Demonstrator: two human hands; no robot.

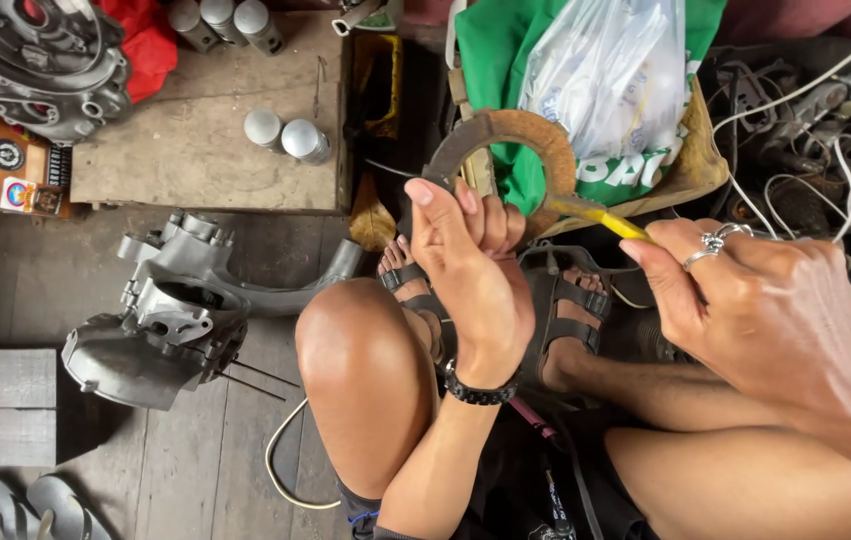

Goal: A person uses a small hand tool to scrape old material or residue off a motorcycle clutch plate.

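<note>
Two bare knees fill the near edge, the person crouching in dark sandals (571, 305) on a plank floor. Above them the left hand (471, 275), a beaded black bracelet (481, 390) on its wrist, is wrapped around one end of a rusty curved metal piece (521, 140), a half-ring shaped like a brake shoe, held upright in the middle of the scene. On the right, the right hand (756, 305), with two silver rings (716, 245) on its fingers, is closed round a yellow-handled tool (606, 218) whose tip touches the lower right end of the curved piece.

Left of the knees, one grey engine casing (171, 315) lies on the floor, two thin studs sticking out of it. Farther left sits one grey block (1, 405), and at the near left corner one pair of grey flip-flops (31, 510). On a worn board (196, 150) at the far left stand five silver cylinders: three at its far edge (221, 22) and two nearer (286, 135). One round engine cover (41, 60) lies at the far left corner beside a red cloth (151, 40). Behind the curved piece sits one green bag (506, 60) with a clear plastic bag (611, 80) on it. White wires (826, 130) tangle at the far right.
</note>
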